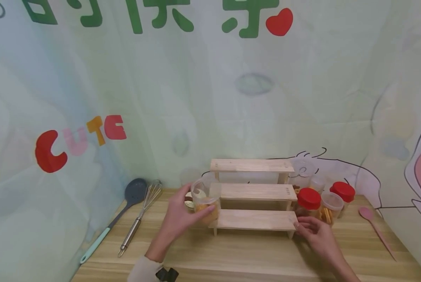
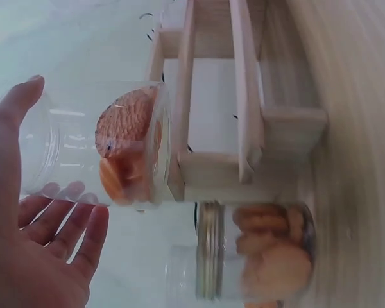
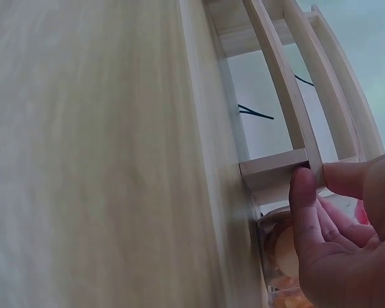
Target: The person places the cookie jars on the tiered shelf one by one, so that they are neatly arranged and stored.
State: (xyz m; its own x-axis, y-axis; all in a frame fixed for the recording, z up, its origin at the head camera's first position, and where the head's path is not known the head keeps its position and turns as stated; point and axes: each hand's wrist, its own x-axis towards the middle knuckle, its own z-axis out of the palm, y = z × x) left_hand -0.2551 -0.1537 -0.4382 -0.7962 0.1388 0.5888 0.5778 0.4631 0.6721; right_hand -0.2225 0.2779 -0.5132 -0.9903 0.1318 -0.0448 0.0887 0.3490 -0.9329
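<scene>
At the far left of the wooden table (image 1: 252,254) a grey slotted spatula (image 1: 134,194) with a pale teal handle lies beside a metal whisk (image 1: 143,211), both angled toward the printed backdrop. Next comes the left hand (image 1: 180,217), its fingers and thumb curled around a lidless clear jar (image 1: 205,199) holding biscuits; the jar is held upright at the left end of the wooden three-step rack (image 1: 254,192), level with the lowest step. The left wrist view shows a second clear jar of biscuits (image 2: 263,253) standing on the table just behind it. At the rack's lower right corner, the right hand (image 1: 316,231) pinches the end of the bottom step between thumb and fingers (image 3: 305,212). Just right of the rack stand two red-lidded jars (image 1: 309,199) and a clear lidless one (image 1: 331,205). A pink spoon (image 1: 374,227) lies farthest right.
</scene>
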